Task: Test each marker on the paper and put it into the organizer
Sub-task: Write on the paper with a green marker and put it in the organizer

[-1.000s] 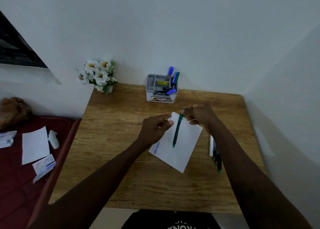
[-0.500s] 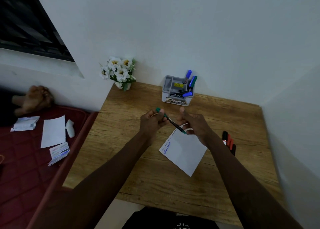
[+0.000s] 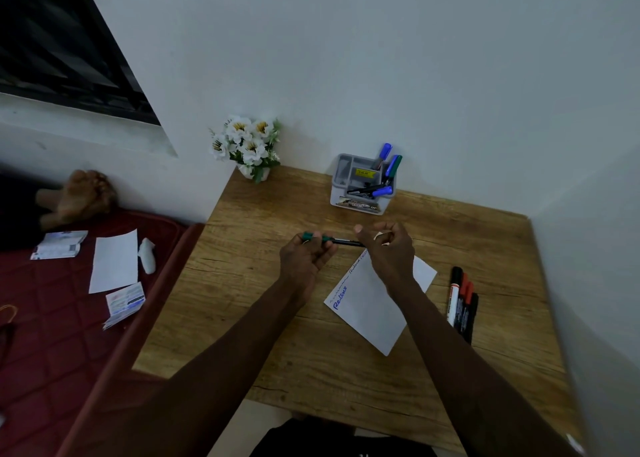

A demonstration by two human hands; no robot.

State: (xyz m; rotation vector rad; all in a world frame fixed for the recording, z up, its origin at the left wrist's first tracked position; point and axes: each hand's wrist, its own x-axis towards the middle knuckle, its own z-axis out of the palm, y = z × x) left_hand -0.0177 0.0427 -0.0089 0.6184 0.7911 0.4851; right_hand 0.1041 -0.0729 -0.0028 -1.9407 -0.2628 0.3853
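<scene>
**Now both your hands hold the green marker**

Your wooden table (image 3: pixel 242 318) carries the white paper (image 3: pixel 367 304), which has blue writing along its left edge. The grey organizer (image 3: pixel 346 193) stands near the wall with blue and green markers in it. Your left hand (image 3: pixel 304 259) curls round the green cap end. Your right hand (image 3: pixel 388 252) pinches the dark barrel, thumb raised. The green marker (image 3: pixel 341 241) lies level between them, above the paper's far corner.

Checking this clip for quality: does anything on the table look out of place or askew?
Only small things: the paper lies skewed to the table edge, and one blue-capped marker lies across the organizer instead of standing. Nothing spilled.
</scene>
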